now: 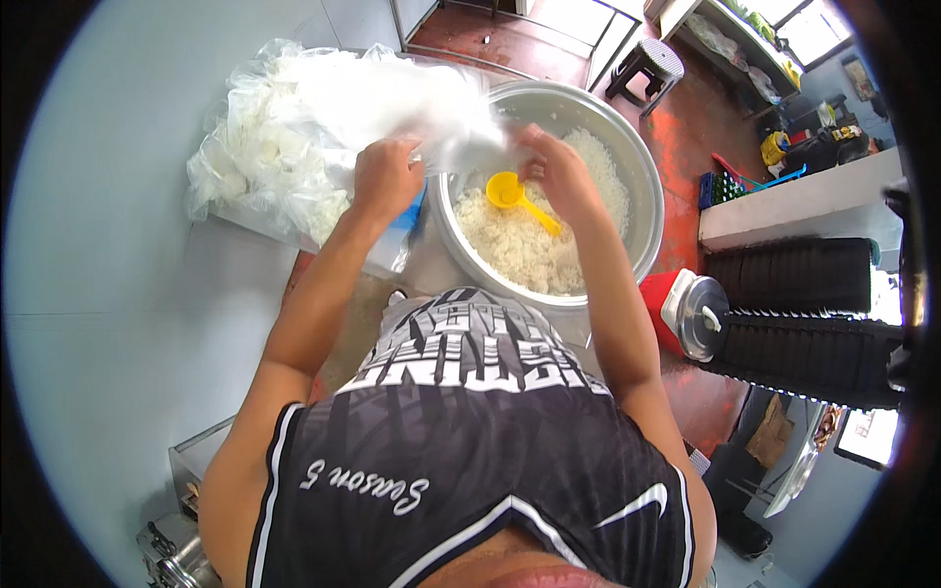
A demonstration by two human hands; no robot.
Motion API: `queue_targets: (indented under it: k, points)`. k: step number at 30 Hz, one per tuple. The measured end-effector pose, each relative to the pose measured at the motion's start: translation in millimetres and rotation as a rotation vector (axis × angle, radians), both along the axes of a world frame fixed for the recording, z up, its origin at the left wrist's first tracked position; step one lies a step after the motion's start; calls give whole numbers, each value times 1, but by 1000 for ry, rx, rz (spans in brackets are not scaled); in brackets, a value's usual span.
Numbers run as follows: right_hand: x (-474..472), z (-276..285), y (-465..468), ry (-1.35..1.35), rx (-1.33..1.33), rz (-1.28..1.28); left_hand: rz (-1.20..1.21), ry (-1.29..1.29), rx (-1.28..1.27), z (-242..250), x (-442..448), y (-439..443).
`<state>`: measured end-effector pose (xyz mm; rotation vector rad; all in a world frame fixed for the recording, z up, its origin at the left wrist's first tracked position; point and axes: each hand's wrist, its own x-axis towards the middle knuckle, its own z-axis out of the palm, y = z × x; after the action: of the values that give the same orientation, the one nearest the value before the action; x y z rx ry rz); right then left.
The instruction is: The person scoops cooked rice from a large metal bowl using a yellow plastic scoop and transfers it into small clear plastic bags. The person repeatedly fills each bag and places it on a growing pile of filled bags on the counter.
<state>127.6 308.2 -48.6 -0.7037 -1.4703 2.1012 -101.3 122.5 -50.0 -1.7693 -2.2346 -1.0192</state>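
Note:
My left hand [387,178] grips the near edge of a clear plastic bag [463,132], which is blurred. My right hand [555,173] is raised over a large round metal basin [652,176], its fingers curled near the bag's right end; whether they hold the bag I cannot tell. Cooked white rice [514,253] lies in the basin, and a yellow plastic scoop [542,213] rests on it below my right hand. To the left of the basin, many clear bags of rice [257,147] are piled. A blue and clear plastic packet [406,220] lies under my left forearm's side of the bag.
A pale wall [110,220] stands close on the left. A red cooler with a round lid [665,312] is at the right of the basin. Further off are a dark stool with a checkered top [662,60], a bottle crate [709,189] and a low pale wall [801,202].

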Motion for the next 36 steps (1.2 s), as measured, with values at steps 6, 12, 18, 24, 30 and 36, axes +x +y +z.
queue_targets:
  k: [6, 12, 18, 24, 30, 36]
  points:
    - [26, -123, -8, -1206, 1171, 110, -23, -370, 72, -22, -3, 10]
    - [22, -125, 14, -1160, 1193, 118, 130, -629, 331, -16, 5, 34]
    - [20, -81, 45, -1404, 1224, 207, 143, -792, 513, -39, 17, 56]
    - [5, -106, 35, -1459, 1162, 469, 154, -732, 505, -63, 35, 71]
    - [-8, -105, -13, -1216, 1165, 387, 172, -755, 486, -72, 41, 68]
    - [-34, -105, -26, -1060, 1140, 608, 157, -670, 457, -74, 41, 69]
